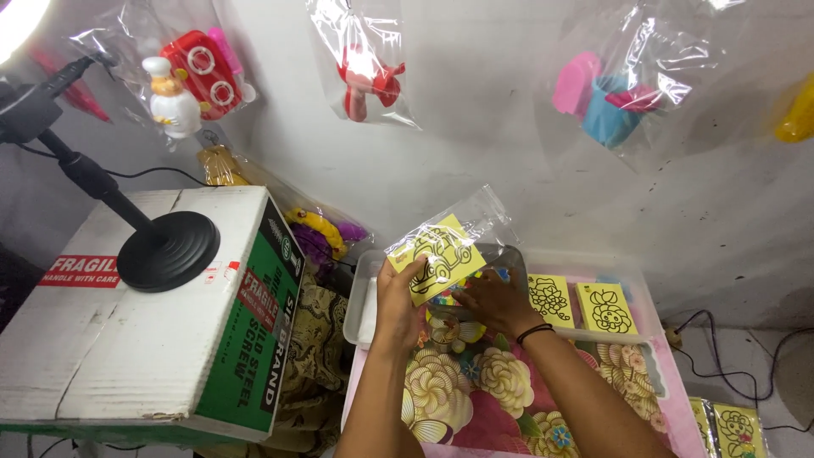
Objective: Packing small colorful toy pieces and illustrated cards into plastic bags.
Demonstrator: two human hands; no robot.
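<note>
My left hand (397,298) holds up a clear plastic bag (475,219) with a yellow picture card (441,254) showing a black line drawing inside it. My right hand (500,298), with a black band on the wrist, reaches just below and behind the bag into a clear plastic tray (363,297), fingers bent over small colourful items; what it grips is hidden. Two more yellow line-drawing cards (551,298) (605,307) lie in the tray to the right.
A large cardboard box (127,339) stands at left with a black lamp-stand base (168,251) on it. Bagged toys (195,80) hang on the white wall. A floral pink cloth (509,399) covers the table. More yellow cards (733,428) lie at the lower right, cables (721,356) nearby.
</note>
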